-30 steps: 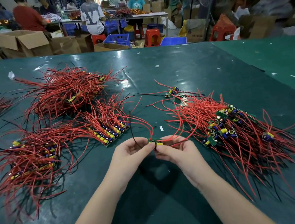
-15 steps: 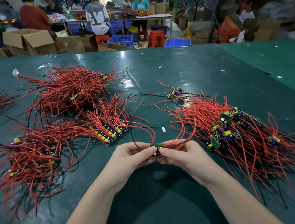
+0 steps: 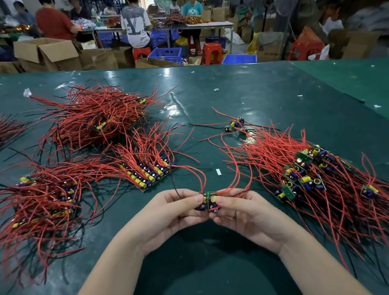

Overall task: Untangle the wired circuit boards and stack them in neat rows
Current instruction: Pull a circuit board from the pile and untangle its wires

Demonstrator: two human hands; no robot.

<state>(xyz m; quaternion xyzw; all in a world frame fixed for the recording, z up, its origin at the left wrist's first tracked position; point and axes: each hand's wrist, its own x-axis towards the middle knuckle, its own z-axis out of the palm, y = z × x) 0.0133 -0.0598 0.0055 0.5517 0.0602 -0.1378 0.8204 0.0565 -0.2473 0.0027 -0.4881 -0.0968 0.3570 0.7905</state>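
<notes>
Both hands, left hand [image 3: 170,210] and right hand [image 3: 243,210], are pinching one small green red-wired circuit board [image 3: 208,199]; neat stacked row of boards [image 3: 151,174] is lying up-left of it, tangled red-wired pile [image 3: 308,175] is waiting right (roughly half left)

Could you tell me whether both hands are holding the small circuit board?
Yes, the left hand and right hand pinch the circuit board between them.
</notes>
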